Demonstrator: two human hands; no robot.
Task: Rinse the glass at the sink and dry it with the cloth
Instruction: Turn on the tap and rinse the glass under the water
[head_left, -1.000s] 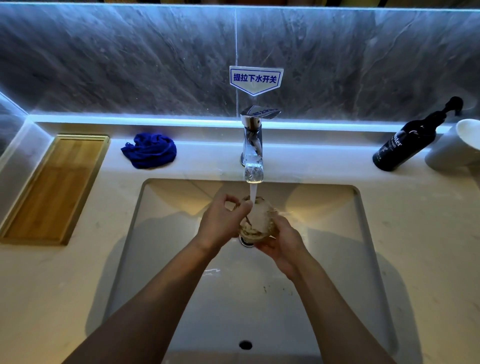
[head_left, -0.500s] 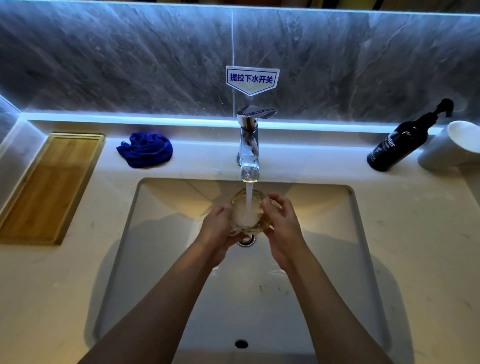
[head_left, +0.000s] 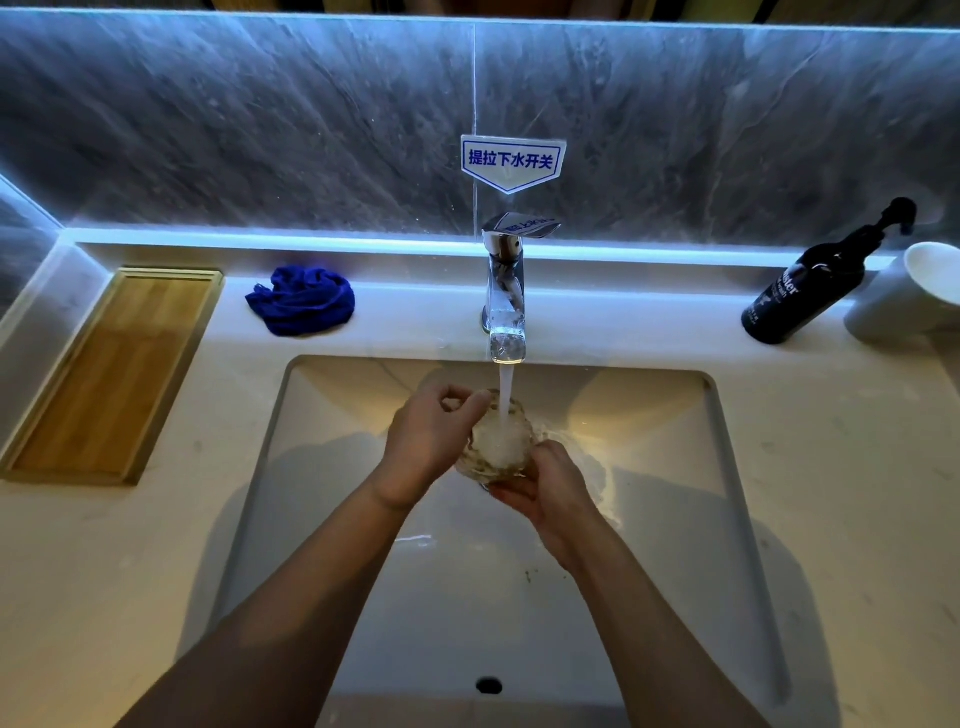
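A clear cut glass (head_left: 497, 444) is held over the white sink (head_left: 722, 467), directly under the running water from the chrome tap (head_left: 505, 291). Water foams inside it and splashes to the right. My left hand (head_left: 428, 441) grips the glass from the left, fingers curled at its far rim. My right hand (head_left: 553, 488) cups it from below and the near right. A crumpled blue cloth (head_left: 304, 300) lies on the counter, left of the tap, apart from both hands.
A wooden tray (head_left: 111, 374) is set into the counter at far left. A black pump bottle (head_left: 810, 283) and a white cup (head_left: 906, 296) stand at the back right. A blue-lettered sign (head_left: 511, 161) hangs on the grey wall above the tap.
The glass has been turned in the stream. My left hand rose to the far rim and my right hand dropped under the glass. Water now splashes over its right side.
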